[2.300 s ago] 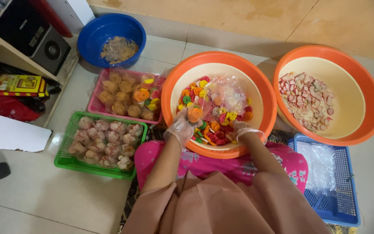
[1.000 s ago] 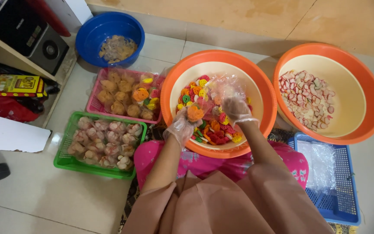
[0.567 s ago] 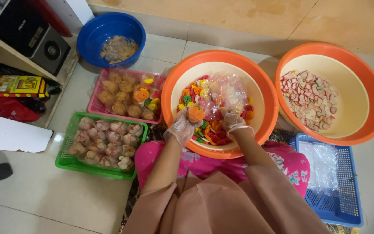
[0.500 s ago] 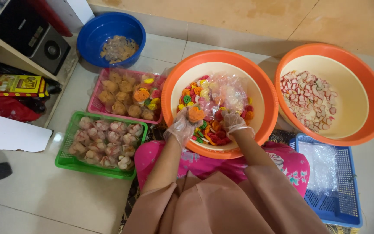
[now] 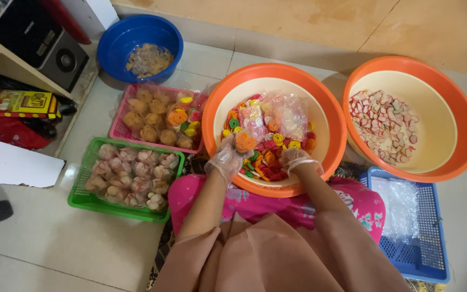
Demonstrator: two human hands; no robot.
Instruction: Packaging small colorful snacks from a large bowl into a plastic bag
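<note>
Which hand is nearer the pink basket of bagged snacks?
Left. The left hand sits at the near-left rim of the orange bowl, just right of the pink basket; the right hand is farther right, inside the bowl.

Blue basket (image 5: 412, 243) cut off at bottom edge; right hand (image 5: 297, 160) fingertips buried in coloured crackers (image 5: 266, 140).
</note>
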